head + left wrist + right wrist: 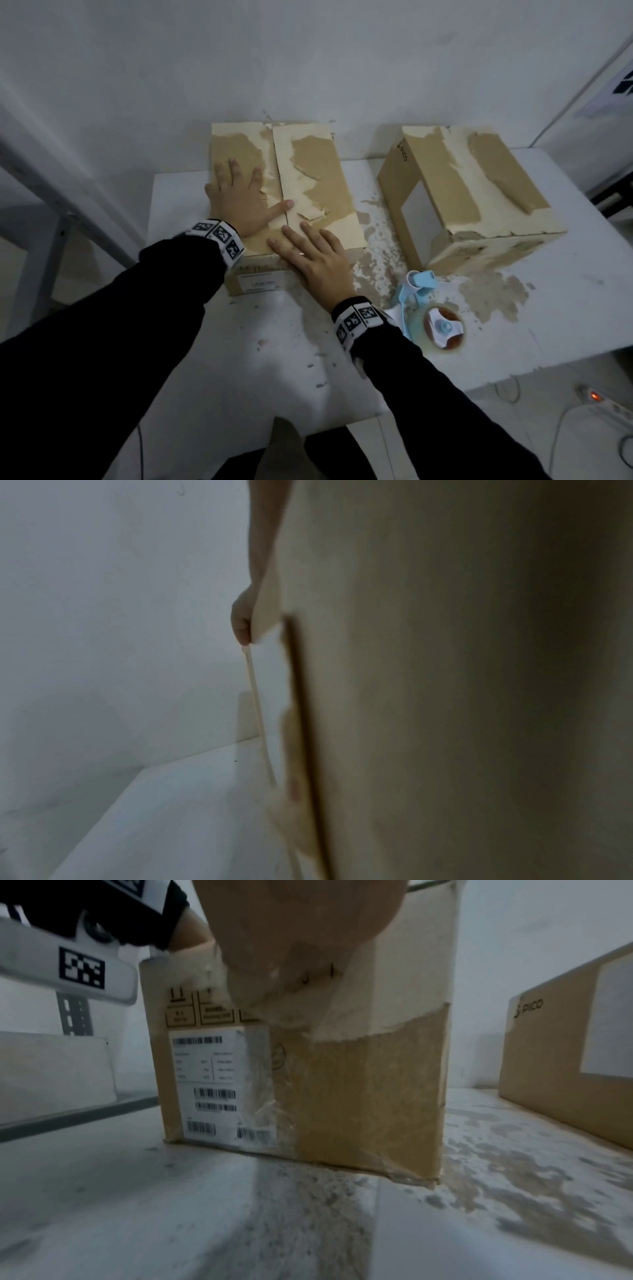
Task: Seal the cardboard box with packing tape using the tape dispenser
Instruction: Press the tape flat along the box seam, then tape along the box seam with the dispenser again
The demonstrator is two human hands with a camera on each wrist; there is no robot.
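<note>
A cardboard box [318, 164] with torn, peeling top flaps stands at the back left of the white table [267, 346]. My left hand [239, 198] lies flat on its left flap, thumb reaching to the centre seam. My right hand [315, 257] lies flat on the near end of the right flap, fingers straight. The seam between the flaps is closed. A light blue tape dispenser [428, 308] with a brown tape roll lies on the table just right of my right wrist. In the right wrist view the box's labelled front face [308, 1083] fills the middle.
A second cardboard box [479, 195] with a cut-out side stands at the back right; its "PICO" face [565, 1056] shows in the right wrist view. Torn paper residue [489, 291] stains the table between the boxes. A power strip [606, 404] lies on the floor at the right.
</note>
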